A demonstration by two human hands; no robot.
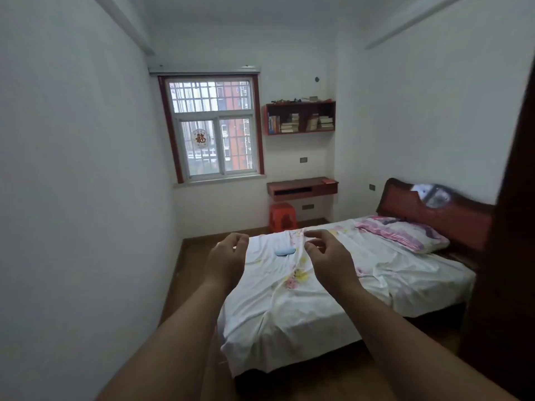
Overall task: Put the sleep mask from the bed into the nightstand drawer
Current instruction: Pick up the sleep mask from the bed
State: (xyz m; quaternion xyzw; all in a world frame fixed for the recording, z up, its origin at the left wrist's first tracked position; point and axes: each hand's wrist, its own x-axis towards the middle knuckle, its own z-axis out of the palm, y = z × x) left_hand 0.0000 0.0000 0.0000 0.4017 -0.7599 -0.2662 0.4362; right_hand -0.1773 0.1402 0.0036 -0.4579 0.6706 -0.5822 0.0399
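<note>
The bed (333, 299) is standing right of centre, its head end lying far right against the headboard (434, 215). A pillow (405, 231) is resting on the bed just before the headboard. The sleep mask (285, 251) is lying on the bed's far left part, well apart from the pillow. The left hand (225, 260) and right hand (330, 259) are hovering near, either side of the mask. Beyond the bed a stool (283, 217) is standing under a wall desk (302, 188), with a bookshelf (299, 117) above and a window (211, 128) to its left.
</note>
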